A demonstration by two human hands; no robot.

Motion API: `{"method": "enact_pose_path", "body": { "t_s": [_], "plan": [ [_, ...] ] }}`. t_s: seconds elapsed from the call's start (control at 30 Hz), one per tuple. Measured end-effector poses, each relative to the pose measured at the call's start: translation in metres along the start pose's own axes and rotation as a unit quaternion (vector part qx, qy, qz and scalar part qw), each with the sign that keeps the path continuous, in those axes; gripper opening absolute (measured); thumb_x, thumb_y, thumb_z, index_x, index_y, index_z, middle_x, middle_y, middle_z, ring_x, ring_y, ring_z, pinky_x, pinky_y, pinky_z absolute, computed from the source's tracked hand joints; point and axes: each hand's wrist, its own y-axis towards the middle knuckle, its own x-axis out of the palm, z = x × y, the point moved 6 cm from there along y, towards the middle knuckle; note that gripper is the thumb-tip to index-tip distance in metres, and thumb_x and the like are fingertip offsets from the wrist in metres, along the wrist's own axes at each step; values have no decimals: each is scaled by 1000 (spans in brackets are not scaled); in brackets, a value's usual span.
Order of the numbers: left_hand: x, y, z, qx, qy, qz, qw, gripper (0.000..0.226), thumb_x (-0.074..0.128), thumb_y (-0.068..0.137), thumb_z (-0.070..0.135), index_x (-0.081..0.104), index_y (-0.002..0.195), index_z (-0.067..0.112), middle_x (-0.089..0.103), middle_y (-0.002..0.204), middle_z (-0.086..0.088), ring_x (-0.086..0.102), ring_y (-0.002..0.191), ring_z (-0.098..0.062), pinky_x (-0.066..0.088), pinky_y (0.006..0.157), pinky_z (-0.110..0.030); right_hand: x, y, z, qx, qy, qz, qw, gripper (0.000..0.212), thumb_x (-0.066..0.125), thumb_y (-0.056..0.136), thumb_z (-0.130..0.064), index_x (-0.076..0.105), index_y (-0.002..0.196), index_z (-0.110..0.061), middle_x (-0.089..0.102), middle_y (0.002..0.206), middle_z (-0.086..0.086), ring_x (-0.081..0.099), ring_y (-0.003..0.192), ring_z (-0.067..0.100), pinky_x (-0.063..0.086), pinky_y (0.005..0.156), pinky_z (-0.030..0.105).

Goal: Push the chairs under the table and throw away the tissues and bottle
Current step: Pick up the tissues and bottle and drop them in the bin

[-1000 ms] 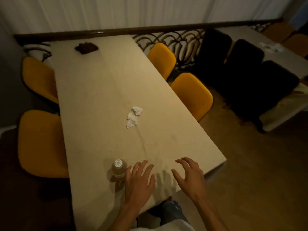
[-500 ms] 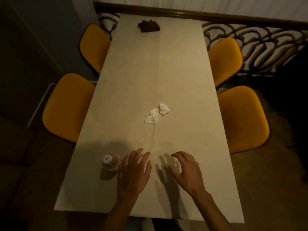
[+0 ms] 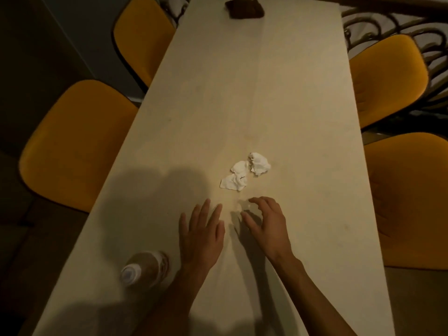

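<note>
Forearms reach out from the near end of a long pale table (image 3: 291,93), both bare and holding nothing. Nearest the camera on the left stands a bottle (image 3: 145,267) with a white cap, blurred, its brownish body upright on the tabletop just beside the left forearm. The left hand (image 3: 202,235) lies flat and low over the table, fingers straight and slightly spread, palm down; whether it touches the surface cannot be told. The right hand (image 3: 265,225) hovers beside it, fingers loosely curled downward like a claw, gripping nothing, its shadow falling on the table beneath. Just beyond the fingertips of both hands lie the tissues (image 3: 246,172), three crumpled white pieces clustered together near the middle of the table, apart from either hand. Yellow chairs flank the table: a near left chair (image 3: 72,146) and a near right chair (image 3: 409,200), then a far left chair (image 3: 143,37) and a far right chair (image 3: 385,78), all with their seats showing outside the table edge. At the far end of the table sits a dark brown crumpled cloth (image 3: 244,8). Curled ironwork railing (image 3: 388,27) shows behind the far right chair.
</note>
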Motion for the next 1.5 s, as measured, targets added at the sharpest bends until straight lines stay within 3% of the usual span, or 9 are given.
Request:
{"method": "enact_pose_path", "body": {
  "t_s": [0.13,0.33,0.53,0.73,0.87,0.93,1.2,1.33,1.5],
  "plan": [
    [28,5,-3,6,32,4,999,55,26,100,46,17,154,36,15,163,-1,15,150,-26,11,115,-61,25,41,2,19,42,25,999,42,68,93,-30,59,131,-14,52,123,1,52,98,1,35,87,0],
    [39,14,-6,-5,75,-17,997,58,21,99,50,20,153,30,13,164,-4,11,150,-29,11,114,-62,78,87,5,55,-8,10,998,46,68,90,-44,57,127,-20,36,137,9,33,126,24,39,103,29],
    [43,22,-9,-7,59,-29,998,58,31,95,51,33,149,32,23,161,-3,20,148,-29,15,112,-65,97,98,2,-30,-63,71,995,14,60,96,-24,60,92,-11,51,109,4,43,98,18,47,81,34],
    [45,23,-9,-10,33,-19,999,55,26,96,48,30,150,35,24,160,-1,21,148,-27,15,113,-64,78,76,13,-22,-2,13,1000,19,61,91,-6,52,85,-21,56,86,-2,48,75,13,38,68,25],
    [42,23,-8,-13,20,-12,1000,56,36,95,47,30,150,38,23,161,1,20,149,-24,15,115,-61,40,72,5,5,96,-36,995,41,65,91,-9,53,120,-36,63,98,-19,61,87,2,47,73,12],
    [39,22,-8,-12,15,-8,1000,57,38,95,47,29,150,38,22,161,1,19,149,-24,17,114,-60,31,81,2,-27,39,-73,996,59,64,91,-8,46,142,-31,62,105,-12,58,93,5,45,80,15],
    [39,18,-12,-14,7,-2,1000,61,42,94,49,26,152,36,20,162,0,18,149,-24,19,114,-59,70,149,2,-61,-162,-232,957,59,56,89,-3,45,145,-15,54,103,14,55,92,32,32,72,23],
    [40,19,-14,-10,7,7,1000,59,40,94,48,29,151,35,23,161,-1,21,148,-25,22,113,-60,74,147,-1,-96,-112,-139,979,33,58,76,9,69,103,-6,55,86,7,58,80,31,31,62,26],
    [36,20,-11,-7,4,23,1000,58,43,94,44,30,150,35,25,161,-1,23,148,-25,21,113,-59,30,137,3,-117,-57,-25,991,19,63,89,-4,71,105,-12,56,103,2,55,98,21,39,83,16]
  ]
}}
